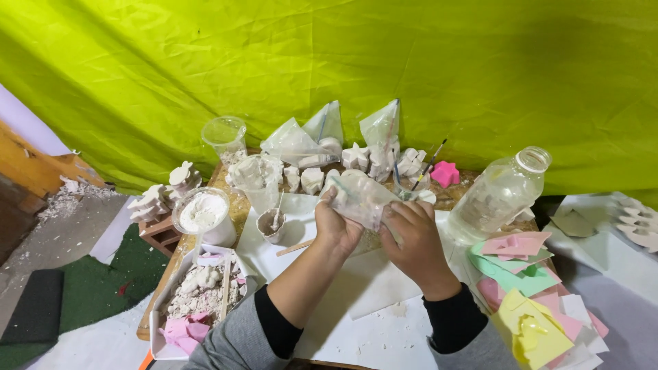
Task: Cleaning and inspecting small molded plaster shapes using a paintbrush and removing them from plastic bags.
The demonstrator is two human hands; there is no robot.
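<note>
Both my hands hold a clear plastic bag point(360, 197) with white plaster inside, raised over a white sheet point(373, 284) on a small wooden table. My left hand point(336, 226) grips the bag's left end from below. My right hand point(415, 236) clasps its right side, fingers curled over it. Just left of my left hand stands a small paper cup point(272, 226) of grey mix with a stick in it, and a wooden stick point(295, 248) lies beside it.
White plaster figures point(356, 159) and tied plastic bags point(296, 145) crowd the table's back. A clear plastic bottle point(499, 195) leans at the right above coloured foam sheets point(524, 274). A tub of white powder point(203, 212) and a tray of plaster scraps point(202, 291) sit left. Green cloth hangs behind.
</note>
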